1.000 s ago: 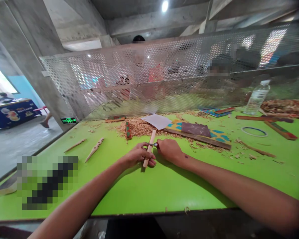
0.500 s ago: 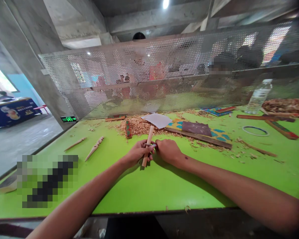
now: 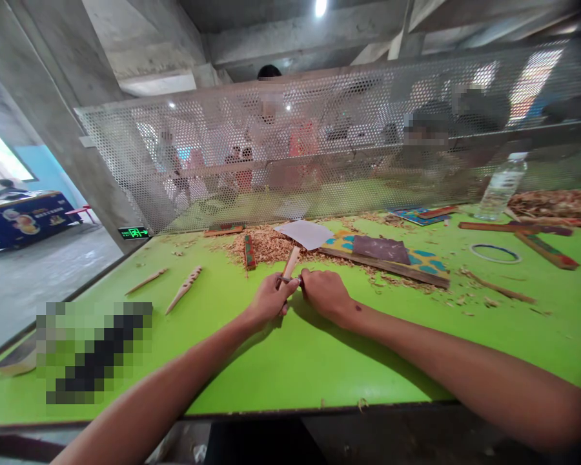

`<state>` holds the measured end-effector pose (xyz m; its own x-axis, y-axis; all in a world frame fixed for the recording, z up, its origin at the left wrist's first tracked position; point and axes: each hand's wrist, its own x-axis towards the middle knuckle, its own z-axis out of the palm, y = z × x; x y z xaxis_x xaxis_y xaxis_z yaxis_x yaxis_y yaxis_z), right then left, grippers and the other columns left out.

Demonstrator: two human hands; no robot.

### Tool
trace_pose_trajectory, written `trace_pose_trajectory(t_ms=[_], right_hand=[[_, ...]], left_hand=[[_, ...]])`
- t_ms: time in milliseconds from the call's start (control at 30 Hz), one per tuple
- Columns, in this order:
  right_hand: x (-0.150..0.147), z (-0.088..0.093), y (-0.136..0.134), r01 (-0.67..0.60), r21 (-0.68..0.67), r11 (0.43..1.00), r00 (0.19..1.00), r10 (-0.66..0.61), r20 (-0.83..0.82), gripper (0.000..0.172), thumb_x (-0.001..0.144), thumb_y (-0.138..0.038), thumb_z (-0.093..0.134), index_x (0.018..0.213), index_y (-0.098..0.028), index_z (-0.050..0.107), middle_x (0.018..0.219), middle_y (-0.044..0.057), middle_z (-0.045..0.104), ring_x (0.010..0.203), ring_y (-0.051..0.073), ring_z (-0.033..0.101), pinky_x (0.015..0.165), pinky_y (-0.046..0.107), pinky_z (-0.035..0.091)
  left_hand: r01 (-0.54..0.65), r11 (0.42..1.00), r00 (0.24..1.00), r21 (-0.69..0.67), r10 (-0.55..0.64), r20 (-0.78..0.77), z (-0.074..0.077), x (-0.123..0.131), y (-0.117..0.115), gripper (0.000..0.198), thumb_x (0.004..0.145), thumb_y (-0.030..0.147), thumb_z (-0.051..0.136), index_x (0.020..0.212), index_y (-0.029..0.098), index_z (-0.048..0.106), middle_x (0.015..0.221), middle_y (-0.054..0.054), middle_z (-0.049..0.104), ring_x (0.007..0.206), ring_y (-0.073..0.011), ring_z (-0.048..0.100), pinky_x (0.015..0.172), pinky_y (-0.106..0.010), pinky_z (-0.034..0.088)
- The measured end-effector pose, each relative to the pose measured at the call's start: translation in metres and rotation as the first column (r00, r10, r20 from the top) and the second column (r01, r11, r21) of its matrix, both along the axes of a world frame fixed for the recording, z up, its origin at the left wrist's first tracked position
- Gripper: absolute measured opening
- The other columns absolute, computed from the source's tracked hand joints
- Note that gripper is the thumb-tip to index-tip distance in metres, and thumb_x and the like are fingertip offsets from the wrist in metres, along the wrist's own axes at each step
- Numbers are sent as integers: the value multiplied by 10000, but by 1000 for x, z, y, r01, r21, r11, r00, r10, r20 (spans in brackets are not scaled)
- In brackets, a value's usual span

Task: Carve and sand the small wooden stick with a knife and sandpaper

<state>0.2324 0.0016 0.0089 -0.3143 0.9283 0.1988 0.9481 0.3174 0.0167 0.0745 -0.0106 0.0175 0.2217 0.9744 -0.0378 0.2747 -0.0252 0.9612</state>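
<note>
My left hand (image 3: 271,299) is closed around a pale wooden stick (image 3: 291,261), whose upper end points away from me; its lower end is hidden by the fingers. My right hand (image 3: 326,294) is a fist just to the right, closed on the handle of a small knife (image 3: 285,279). The thin metal blade lies across the stick, by my left thumb. Beyond the stick are a heap of wood shavings (image 3: 268,248) and a white sheet (image 3: 306,234).
Two carved sticks (image 3: 184,289) lie at left, near a blurred dark object (image 3: 101,355). A painted board (image 3: 392,258), a ring (image 3: 494,253), wood strips and a bottle (image 3: 501,187) are at right. A perforated metal screen (image 3: 271,155) stands behind; people show through it.
The stick has slid down into my left hand, so less of it shows below the fingers. My left hand has turned slightly. Behind the screen at left, a person has come into view.
</note>
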Motion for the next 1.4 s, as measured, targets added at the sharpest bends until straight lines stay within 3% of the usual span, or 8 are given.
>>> trace_pose_trajectory(t_ms=[267,533,700,900,1000,1167,1400], right_hand=[[-3,-3,1,11,11,1000,1000,-11,-28,326,1026,-201,345,1079,-139,661,934,160,764,875,280,743,739,318,511],[-11,4,-1,58,-12,998,998,-58,-37,370,1009,-148,327,1119,-99,677,981,182,762,932,266,742,780,309,525],[-18,18,6,83,-42,996,996,-84,-19,375,1006,-231,395,1147,-101,717,1066,206,757,996,266,734,836,306,530],[-28,39,17,103,-64,993,994,-105,-34,400,998,-338,451,1161,-116,741,1111,223,751,1064,269,722,876,295,524],[-29,40,22,110,-67,992,992,-114,-53,393,1003,-323,443,1175,-125,736,1145,219,744,1084,260,716,896,291,517],[-23,32,28,122,-56,991,989,-125,-73,375,989,-305,456,1170,-135,737,1145,204,750,1079,273,717,906,320,526],[-25,18,27,132,-15,991,988,-132,-77,382,987,-313,466,1124,-111,759,1111,228,753,1061,293,727,899,333,539]], left_hand=[[-83,997,995,-10,82,-60,-5,2,2,376,927,457,649,719,207,459,416,98,407,302,-59,344,342,-186,225],[-165,986,981,-13,163,-102,-8,4,6,349,951,440,618,730,207,480,410,95,412,284,-70,349,343,-195,254],[-135,989,990,-55,133,-35,-6,-3,20,368,927,472,666,753,197,495,409,94,429,276,-69,371,325,-178,231],[-57,996,997,-74,60,46,10,-7,47,356,876,393,750,742,163,513,577,34,555,392,-69,520,393,-178,370],[-57,997,998,-45,58,27,12,-8,55,388,875,393,743,681,170,492,535,54,480,377,-53,445,388,-184,317],[-105,991,989,80,113,-97,1,-6,53,418,881,417,717,628,188,476,476,55,429,417,-76,382,430,-212,243],[-197,950,934,242,257,-249,-10,3,46,357,904,295,682,618,186,497,519,30,451,560,-126,435,542,-244,259]])
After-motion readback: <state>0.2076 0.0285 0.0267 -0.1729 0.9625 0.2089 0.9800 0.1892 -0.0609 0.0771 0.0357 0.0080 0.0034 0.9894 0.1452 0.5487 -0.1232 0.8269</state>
